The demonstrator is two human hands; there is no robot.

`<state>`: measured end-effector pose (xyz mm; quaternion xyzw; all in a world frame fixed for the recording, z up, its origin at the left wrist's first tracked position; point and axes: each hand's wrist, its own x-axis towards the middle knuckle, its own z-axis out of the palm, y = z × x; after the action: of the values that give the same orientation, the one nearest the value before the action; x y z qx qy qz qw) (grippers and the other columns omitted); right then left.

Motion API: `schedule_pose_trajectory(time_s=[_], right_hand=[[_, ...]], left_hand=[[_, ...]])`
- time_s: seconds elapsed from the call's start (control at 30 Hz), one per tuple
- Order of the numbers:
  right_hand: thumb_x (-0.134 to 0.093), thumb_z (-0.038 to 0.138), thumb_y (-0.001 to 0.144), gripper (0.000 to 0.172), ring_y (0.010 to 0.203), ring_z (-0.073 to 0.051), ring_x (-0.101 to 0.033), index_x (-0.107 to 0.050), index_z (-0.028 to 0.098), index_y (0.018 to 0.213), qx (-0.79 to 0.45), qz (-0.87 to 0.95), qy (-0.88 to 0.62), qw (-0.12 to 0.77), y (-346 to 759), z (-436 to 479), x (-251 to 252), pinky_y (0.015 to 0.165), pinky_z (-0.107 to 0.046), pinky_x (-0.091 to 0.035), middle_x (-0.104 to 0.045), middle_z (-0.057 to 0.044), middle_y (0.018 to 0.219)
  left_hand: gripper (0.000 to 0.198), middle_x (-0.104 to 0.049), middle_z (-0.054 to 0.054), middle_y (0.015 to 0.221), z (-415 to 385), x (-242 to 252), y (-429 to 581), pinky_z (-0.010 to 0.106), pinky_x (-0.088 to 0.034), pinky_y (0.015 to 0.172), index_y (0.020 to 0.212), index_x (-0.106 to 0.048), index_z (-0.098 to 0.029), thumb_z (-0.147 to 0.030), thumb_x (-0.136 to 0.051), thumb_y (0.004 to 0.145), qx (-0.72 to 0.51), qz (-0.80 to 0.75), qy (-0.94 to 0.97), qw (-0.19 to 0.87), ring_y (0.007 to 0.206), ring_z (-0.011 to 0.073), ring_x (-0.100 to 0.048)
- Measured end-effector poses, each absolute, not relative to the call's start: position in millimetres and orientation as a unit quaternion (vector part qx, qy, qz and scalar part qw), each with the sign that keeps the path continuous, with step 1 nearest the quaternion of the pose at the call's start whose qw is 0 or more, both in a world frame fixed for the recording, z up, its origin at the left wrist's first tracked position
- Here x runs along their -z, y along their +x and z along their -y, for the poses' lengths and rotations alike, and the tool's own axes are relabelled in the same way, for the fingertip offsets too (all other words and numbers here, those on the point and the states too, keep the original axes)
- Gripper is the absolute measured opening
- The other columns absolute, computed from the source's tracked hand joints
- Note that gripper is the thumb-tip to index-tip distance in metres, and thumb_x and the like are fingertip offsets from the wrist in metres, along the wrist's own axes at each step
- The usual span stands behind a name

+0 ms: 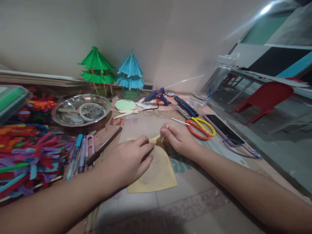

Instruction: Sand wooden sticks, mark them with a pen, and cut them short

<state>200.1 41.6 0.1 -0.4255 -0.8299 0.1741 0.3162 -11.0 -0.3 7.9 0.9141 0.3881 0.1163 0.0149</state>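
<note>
A piece of yellow paper [156, 177] with a curved right edge lies on the work surface in front of me. My left hand [131, 156] rests over its left part, fingers stretched and slightly bent, holding nothing that I can see. At the paper's upper right corner, my right hand [176, 138] is closed, with a thin pale stick [167, 127] pinched between thumb and fingers. The stick's lower end points down toward the paper; whether it touches is not clear. Scissors [198, 130] with red and yellow handles lie just beyond my right hand.
Green [96, 66] and blue [131, 71] tiered paper models stand by the wall, near a glue gun [157, 96]. A steel plate [58, 113], a brown marker [104, 146] and colourful strips [31, 156] lie left. A phone [224, 130] and a clear bottle [207, 86] are right.
</note>
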Motion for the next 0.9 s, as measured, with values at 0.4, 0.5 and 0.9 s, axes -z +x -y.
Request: schedule_pose_trajectory(time_s=[0.4,0.5,0.9], right_hand=[[-0.042,0.028,0.094,0.018,0.067,-0.016,-0.058,-0.052,0.022,0.079,-0.171,0.833,-0.411,0.329,198.7,-45.4,1.7,0.064,-0.026,-0.042,-0.062,-0.001,0.07],[-0.041,0.026,0.094,0.02,0.07,-0.016,-0.059,-0.053,0.022,0.078,-0.169,0.851,-0.401,0.292,195.9,-47.6,4.6,0.067,-0.026,-0.042,-0.064,-0.002,0.073],[-0.04,0.022,0.096,0.021,0.067,-0.015,-0.057,-0.051,0.021,0.078,-0.143,0.876,-0.381,0.261,192.9,-52.8,5.0,0.065,-0.025,-0.041,-0.063,-0.002,0.073]], left_hand=[[0.036,-0.066,0.011,0.109,1.4,-5.5,-6.7,0.049,-0.048,0.084,0.111,-0.067,-0.019,-0.045,-0.059,0.088,-0.109,-0.352,0.929,0.02,0.097,0.0301,-0.059],[0.034,-0.066,0.011,0.113,2.5,-4.6,-5.6,0.048,-0.047,0.085,0.111,-0.066,-0.018,-0.043,-0.055,0.09,-0.106,-0.344,0.933,0.014,0.097,0.0294,-0.058],[0.031,-0.068,0.009,0.11,2.6,-10.8,-1.9,0.05,-0.047,0.087,0.106,-0.066,-0.017,-0.042,-0.053,0.091,-0.058,-0.358,0.931,0.032,0.101,0.0297,-0.058]])
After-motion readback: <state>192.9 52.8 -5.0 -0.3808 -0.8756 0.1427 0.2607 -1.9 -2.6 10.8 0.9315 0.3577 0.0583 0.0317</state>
